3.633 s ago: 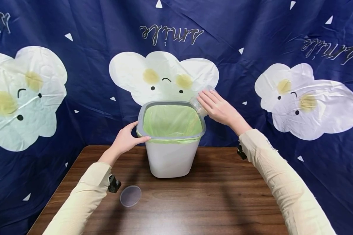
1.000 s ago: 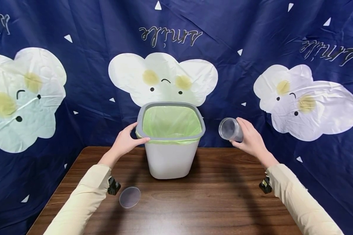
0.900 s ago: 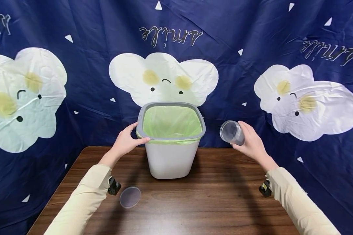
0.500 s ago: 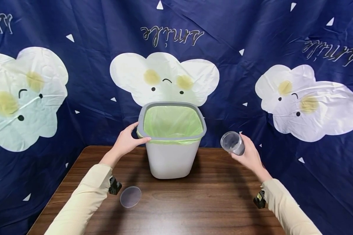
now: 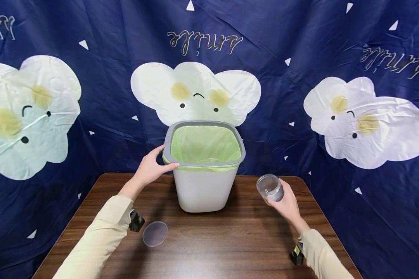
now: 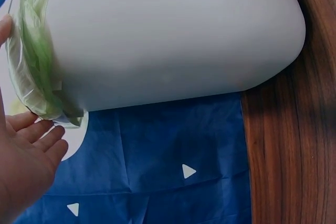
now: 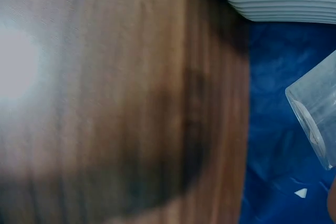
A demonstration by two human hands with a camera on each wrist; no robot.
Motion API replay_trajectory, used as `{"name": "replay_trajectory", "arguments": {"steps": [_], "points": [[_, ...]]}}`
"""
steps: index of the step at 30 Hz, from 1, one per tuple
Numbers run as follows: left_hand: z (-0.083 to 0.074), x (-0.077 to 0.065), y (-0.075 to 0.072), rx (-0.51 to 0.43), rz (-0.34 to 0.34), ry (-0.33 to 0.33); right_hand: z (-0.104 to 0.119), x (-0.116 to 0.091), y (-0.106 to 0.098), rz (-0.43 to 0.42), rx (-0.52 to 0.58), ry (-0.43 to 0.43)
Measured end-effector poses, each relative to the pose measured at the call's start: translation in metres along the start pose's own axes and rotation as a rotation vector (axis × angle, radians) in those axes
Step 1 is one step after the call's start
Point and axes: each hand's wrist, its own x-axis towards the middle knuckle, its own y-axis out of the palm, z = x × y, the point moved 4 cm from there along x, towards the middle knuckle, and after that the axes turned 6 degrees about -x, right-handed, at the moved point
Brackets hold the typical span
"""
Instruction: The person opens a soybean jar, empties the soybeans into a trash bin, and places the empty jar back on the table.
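A white trash can (image 5: 206,190) with a grey rim stands on the table, lined with a green bag (image 5: 202,141). My left hand (image 5: 150,166) holds the rim's near left corner, thumb at the front and fingers along the side. In the left wrist view, its fingertips reach the bag's folded edge. My right hand (image 5: 287,201) grips a clear plastic jar (image 5: 273,190) to the right of the can, tilted with its open mouth toward me and the left. Only part of the jar (image 7: 317,108) shows in the right wrist view. A round clear lid (image 5: 155,233) lies near my left wrist.
The brown wooden table (image 5: 223,244) ends just behind the trash can, against a dark blue curtain (image 5: 108,85) with white clouds. More of this curtain hangs on both sides. A black wrist camera (image 5: 136,221) sits close to the lid.
My right hand first tips the jar at the can's right rim, then carries it away to the right and lowers it toward the table. My left hand stays on the rim; the lid has not moved.
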Motion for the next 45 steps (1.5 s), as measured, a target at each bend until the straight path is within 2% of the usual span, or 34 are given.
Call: {"name": "replay_trajectory", "arguments": {"steps": [17, 20, 24, 27, 31, 39, 45], "points": [[0.000, -0.001, 0.001, -0.014, -0.014, 0.002, -0.006, -0.057, 0.055, 0.015, 0.062, 0.153], [0.000, 0.000, 0.002, -0.022, -0.018, 0.007, -0.006, -0.068, 0.063, 0.012, 0.081, 0.211], [0.001, 0.000, 0.003, -0.033, -0.020, 0.007, -0.006, -0.083, 0.072, -0.012, 0.175, 0.326], [0.002, 0.000, 0.002, -0.038, -0.021, 0.001, -0.006, -0.091, 0.077, -0.029, 0.271, 0.379], [0.002, 0.000, 0.002, -0.041, -0.020, -0.004, -0.008, -0.098, 0.082, -0.032, 0.328, 0.409], [0.002, -0.001, 0.002, -0.039, -0.024, 0.000, -0.008, -0.100, 0.083, -0.027, 0.346, 0.419], [0.001, -0.002, 0.002, -0.039, -0.027, -0.002, -0.010, -0.100, 0.080, 0.013, 0.346, 0.454]]}}
